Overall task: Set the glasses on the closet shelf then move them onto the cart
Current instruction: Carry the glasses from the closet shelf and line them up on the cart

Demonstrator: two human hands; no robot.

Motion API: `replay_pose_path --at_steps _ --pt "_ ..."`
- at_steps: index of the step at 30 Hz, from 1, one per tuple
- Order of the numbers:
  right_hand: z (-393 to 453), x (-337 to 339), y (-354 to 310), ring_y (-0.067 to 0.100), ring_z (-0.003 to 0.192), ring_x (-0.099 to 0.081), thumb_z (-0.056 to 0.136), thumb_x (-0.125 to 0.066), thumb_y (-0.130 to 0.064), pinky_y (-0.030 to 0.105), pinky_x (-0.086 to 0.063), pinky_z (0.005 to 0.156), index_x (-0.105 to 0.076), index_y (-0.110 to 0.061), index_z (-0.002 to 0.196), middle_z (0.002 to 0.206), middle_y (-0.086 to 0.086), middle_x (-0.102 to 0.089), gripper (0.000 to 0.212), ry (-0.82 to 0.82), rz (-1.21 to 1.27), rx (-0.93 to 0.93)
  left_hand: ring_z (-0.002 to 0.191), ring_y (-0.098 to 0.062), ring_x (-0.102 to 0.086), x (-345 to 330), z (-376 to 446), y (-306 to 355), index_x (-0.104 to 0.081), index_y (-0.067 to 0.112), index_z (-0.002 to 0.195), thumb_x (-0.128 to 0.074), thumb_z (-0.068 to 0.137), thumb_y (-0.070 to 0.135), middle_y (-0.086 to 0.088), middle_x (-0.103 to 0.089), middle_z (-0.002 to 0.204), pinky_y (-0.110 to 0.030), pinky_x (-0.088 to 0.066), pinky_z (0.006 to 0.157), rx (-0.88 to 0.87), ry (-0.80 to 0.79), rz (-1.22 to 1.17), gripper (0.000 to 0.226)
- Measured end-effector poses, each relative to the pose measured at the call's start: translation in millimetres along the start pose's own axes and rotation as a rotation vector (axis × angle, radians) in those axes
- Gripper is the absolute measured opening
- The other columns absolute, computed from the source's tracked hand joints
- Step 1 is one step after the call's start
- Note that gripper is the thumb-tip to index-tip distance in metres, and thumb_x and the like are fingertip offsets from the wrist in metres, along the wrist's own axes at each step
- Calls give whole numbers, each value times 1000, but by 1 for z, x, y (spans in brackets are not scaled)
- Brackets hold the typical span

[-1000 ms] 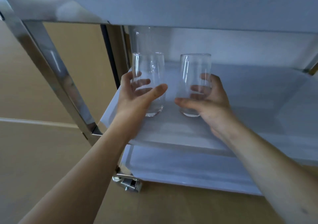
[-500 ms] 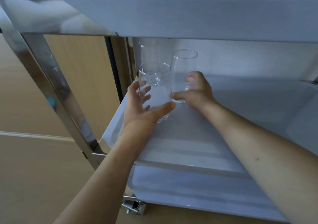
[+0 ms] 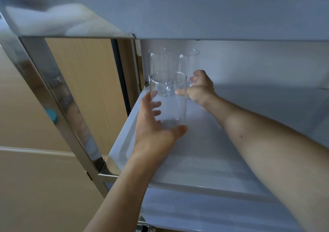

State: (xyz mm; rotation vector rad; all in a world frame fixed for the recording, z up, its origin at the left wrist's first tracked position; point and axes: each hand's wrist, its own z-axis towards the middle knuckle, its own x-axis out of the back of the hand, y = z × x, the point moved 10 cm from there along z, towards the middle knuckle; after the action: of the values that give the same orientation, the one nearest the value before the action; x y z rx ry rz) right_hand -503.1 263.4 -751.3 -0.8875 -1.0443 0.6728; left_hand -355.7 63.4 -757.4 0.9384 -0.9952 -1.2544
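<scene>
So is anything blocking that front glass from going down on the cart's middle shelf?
Nothing visible. The left hand holds the front glass over bare shelf; the two other glasses stand farther back, by the right hand.

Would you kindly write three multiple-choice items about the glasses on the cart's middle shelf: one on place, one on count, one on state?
1. Where is the glass held by the right hand?
A. On the floor
B. Deep on the middle shelf
C. Outside the cart

2. How many glasses show on that shelf?
A. Three
B. One
C. Six

3. How is the front glass?
A. Lying down
B. Upside down
C. Upright, gripped by the left hand

Answers: 1 B, the right-hand glass stands near the back wall. 2 A, the corner glass makes the third. 3 C, its open rim faces up.
</scene>
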Motion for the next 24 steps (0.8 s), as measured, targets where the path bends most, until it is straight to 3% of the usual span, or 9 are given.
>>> replay_pose_path --at_steps 7,11,16,20,24 --pt "5 -7 -1 21 118 -55 62 -96 -32 34 -49 102 -39 -11 143 132 3 -52 101 -13 -22 21 116 -4 -52 -1 2 -2 -36 45 137 -90 66 7 15 -50 127 -30 -50 97 -6 -13 35 96" --pt "2 -8 -3 19 119 -53 66 -93 -40 24 -43 95 -35 -12 145 136 1 -50 103 -14 -57 36 115 -3 -53 -2 3 -2 -38 44 137 -92 67 8 16 -52 126 -29 -50 97 -17 -14 53 96" --pt "-3 -12 -7 21 126 -49 72 -89 -42 24 -38 96 -28 -11 150 144 2 -44 104 -67 -80 30 113 -1 -54 -1 3 -2 -39 46 136 -93 65 10 15 -53 125 -24 -49 93 -27 -13 51 96" --pt "-13 -2 -10 22 125 -48 71 -90 -41 24 -36 92 -25 -14 151 139 4 -45 107 -97 -108 -14 114 -2 -54 0 4 -3 -40 45 137 -94 65 12 15 -54 126 -27 -50 95 -18 -18 48 96" --pt "-32 29 -16 25 134 -44 78 -84 -36 26 -35 101 -29 -21 153 149 8 -41 94 3 -151 46 115 -5 -55 -1 4 -3 -41 41 138 -95 64 10 14 -54 125 -32 -51 99 -11 -17 32 97"
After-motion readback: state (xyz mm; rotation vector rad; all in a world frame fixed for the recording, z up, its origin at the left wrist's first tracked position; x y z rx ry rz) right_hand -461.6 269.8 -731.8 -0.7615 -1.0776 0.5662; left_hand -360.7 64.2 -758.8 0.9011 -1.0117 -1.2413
